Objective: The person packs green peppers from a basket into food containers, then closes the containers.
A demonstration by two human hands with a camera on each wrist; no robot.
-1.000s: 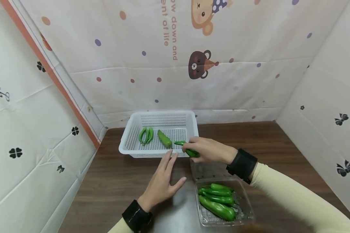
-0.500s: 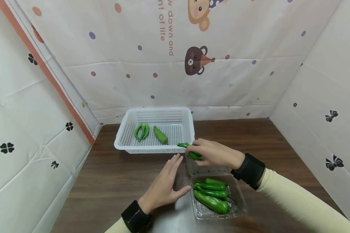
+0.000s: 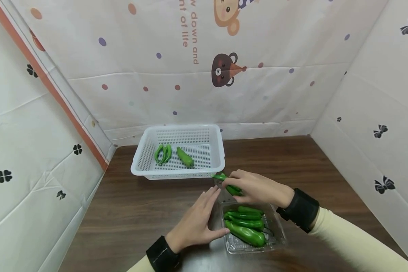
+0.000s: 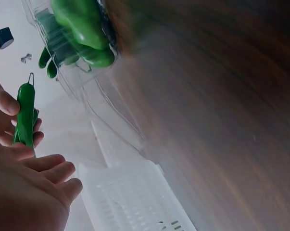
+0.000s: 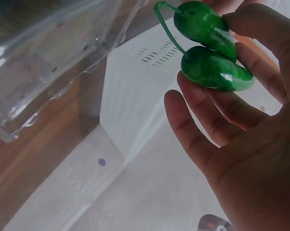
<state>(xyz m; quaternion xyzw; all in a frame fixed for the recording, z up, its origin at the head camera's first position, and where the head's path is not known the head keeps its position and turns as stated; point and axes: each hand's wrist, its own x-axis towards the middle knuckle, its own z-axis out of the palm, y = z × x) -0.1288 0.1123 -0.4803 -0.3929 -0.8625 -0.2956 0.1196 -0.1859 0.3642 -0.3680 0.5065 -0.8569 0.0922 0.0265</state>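
My right hand (image 3: 258, 187) pinches a pair of glossy green chili peppers (image 3: 232, 190) between thumb and fingers, above the raised lid of a clear plastic box. Up close in the right wrist view, a thin green stalk links the two held chili peppers (image 5: 217, 70). Just left of it, my left hand (image 3: 195, 224) has its fingers extended and holds nothing; its thumb tip is by the box's left edge. Several larger green peppers (image 3: 246, 232) lie side by side in the clear box (image 3: 278, 236). The left wrist view shows the left hand's fingers (image 4: 58, 171) loosely bent below the held chilies.
A white perforated basket (image 3: 176, 173) stands at the back of the brown wood-grain table (image 3: 122, 219). Inside it are a thick green pepper (image 3: 185, 157) and a small bunch of slim chilies (image 3: 163, 154). Printed cloth walls (image 3: 139, 102) enclose the table at the back and sides.
With the chili pair in it, my right hand has moved from over the basket's front right corner back toward the clear box. My left hand has shifted right, toward that box.
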